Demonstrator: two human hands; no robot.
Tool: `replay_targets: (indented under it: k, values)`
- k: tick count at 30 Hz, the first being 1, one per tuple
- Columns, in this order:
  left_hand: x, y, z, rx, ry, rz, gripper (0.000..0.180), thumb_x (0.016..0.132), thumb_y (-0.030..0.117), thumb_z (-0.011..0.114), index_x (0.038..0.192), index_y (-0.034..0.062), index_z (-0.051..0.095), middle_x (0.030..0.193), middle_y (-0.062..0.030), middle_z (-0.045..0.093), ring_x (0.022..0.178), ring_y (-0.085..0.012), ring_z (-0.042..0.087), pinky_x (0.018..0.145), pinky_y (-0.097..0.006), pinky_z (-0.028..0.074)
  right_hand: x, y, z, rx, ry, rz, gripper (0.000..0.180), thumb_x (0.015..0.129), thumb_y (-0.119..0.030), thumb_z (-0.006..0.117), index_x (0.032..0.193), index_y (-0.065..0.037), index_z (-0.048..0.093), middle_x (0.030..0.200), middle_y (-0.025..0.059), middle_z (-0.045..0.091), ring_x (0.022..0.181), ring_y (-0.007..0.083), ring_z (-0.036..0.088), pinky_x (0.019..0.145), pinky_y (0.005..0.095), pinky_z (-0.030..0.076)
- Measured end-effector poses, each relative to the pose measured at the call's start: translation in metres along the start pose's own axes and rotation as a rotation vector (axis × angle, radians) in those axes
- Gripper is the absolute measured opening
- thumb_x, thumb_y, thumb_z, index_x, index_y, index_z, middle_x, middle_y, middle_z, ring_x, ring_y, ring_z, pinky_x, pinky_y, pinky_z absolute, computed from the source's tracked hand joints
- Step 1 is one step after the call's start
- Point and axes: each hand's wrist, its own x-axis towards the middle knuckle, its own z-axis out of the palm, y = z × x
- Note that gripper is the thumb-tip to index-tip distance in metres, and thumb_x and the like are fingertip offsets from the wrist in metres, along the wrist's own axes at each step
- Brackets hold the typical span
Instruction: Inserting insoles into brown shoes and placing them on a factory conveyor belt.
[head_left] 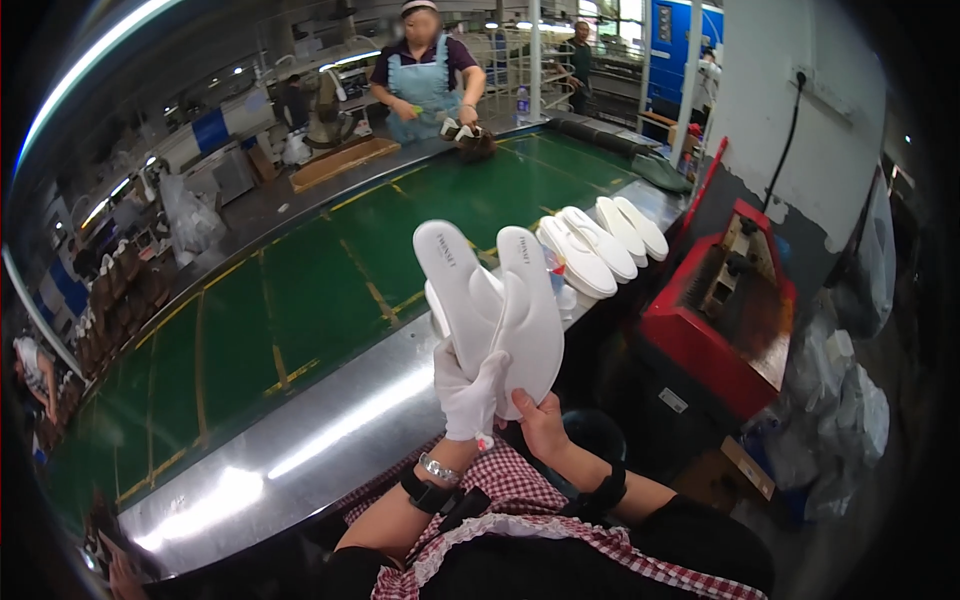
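My left hand (pixel 468 390), in a white glove, is closed around the lower part of a white thong sandal (pixel 448 262), sole side away from me and dark print on its insole. Against it on the right is a second white thong sandal (pixel 538 335), which my bare right hand (pixel 542 422) grips at its lower end, thumb on the insole. Both sandals stand tilted up above the metal edge of the conveyor, toes or heels upward; the gloved fingers partly hide where they cross. Beyond them, several more white sandals (pixel 588 252) lie in a row on the metal ledge.
A green conveyor belt (pixel 300 290) with yellow marks runs past a shiny metal ledge (pixel 350 425). A red machine (pixel 725 305) stands at my right, near plastic bags (pixel 850 400). Across the belt, a co-worker in a light blue apron (pixel 420 88) handles dark-and-white footwear (pixel 468 138).
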Motion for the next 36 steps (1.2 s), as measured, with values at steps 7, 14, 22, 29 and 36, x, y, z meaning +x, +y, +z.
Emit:
replay_targets:
  k: [7,14,22,29,36]
  values:
    - [0.023,-0.011,0.039,0.096,-0.463,0.032,0.057,0.078,0.005,0.055,0.126,-0.0064,0.026,0.114,-0.0203,0.047,0.098,-0.0223,0.052,0.084,-0.03,0.042,0.02,-0.102,-0.069,-0.077,0.436,-0.462,0.029,0.086,-0.021,0.048,0.088,0.008,0.053,0.07,0.0158,0.06,0.053,0.0185,0.057,0.047,0.0265,0.043]
    - [0.005,-0.061,-0.009,0.301,-0.559,-0.236,0.041,0.079,0.007,0.055,0.116,-0.0041,0.04,0.099,-0.0138,0.054,0.085,-0.0172,0.056,0.072,-0.026,0.047,-0.009,-0.17,-0.303,-0.027,1.163,-0.607,0.031,0.084,-0.024,0.053,0.093,0.006,0.053,0.07,0.0167,0.061,0.051,0.0201,0.059,0.04,0.0228,0.044]
    - [-0.002,-0.075,-0.028,0.281,-0.376,-0.442,0.034,0.081,0.01,0.054,0.111,-0.0038,0.045,0.092,-0.0097,0.057,0.075,-0.0126,0.055,0.064,-0.024,0.046,0.041,-0.115,-0.373,-0.078,1.279,-0.101,0.024,0.082,-0.018,0.054,0.092,0.004,0.054,0.07,0.0162,0.061,0.053,0.0227,0.061,0.037,0.0256,0.045]
    - [0.004,-0.083,-0.026,0.265,-0.335,-0.441,0.032,0.081,0.01,0.055,0.109,-0.0045,0.047,0.088,-0.0097,0.058,0.07,-0.0125,0.056,0.062,-0.023,0.046,0.09,-0.092,-0.347,-0.044,1.257,-0.076,0.024,0.082,-0.017,0.053,0.092,0.005,0.053,0.07,0.0153,0.061,0.054,0.0222,0.061,0.038,0.0247,0.045]
    - [0.008,-0.082,-0.037,0.231,-0.314,-0.465,0.032,0.081,0.009,0.055,0.109,-0.0047,0.047,0.089,-0.0101,0.059,0.072,-0.0131,0.057,0.062,-0.023,0.047,0.138,-0.067,-0.329,0.178,1.23,-0.112,0.027,0.081,-0.016,0.056,0.095,0.007,0.051,0.076,0.017,0.06,0.052,0.0239,0.061,0.039,0.0266,0.048]
